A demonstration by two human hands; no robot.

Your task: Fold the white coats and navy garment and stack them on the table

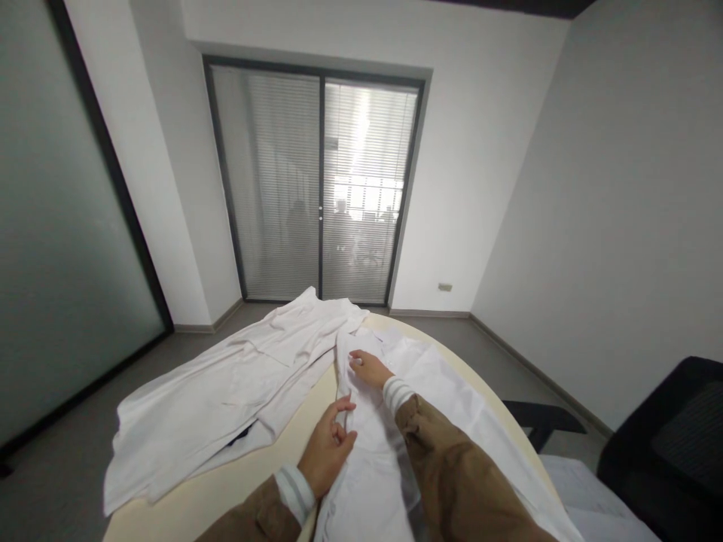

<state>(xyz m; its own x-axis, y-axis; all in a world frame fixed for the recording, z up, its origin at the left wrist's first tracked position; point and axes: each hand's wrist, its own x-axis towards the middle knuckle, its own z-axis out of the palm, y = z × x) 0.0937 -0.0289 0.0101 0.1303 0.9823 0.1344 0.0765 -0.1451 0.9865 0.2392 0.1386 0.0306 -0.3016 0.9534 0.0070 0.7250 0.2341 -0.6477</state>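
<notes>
A white garment [373, 429] lies lengthwise on the cream table [248, 482] in front of me. My left hand [327, 444] pinches its left front edge, fingers closed on the cloth. My right hand [367, 369] rests farther up near the collar, fingers curled onto the fabric. Both arms wear brown sleeves with striped cuffs. A second white garment [226, 391] is spread flat to the left, hanging over the table's edge.
A black chair [666, 444] stands at the right, close to the table. Glass doors with blinds [319, 188] are straight ahead, a frosted glass wall [50, 248] on the left. Grey floor surrounds the table.
</notes>
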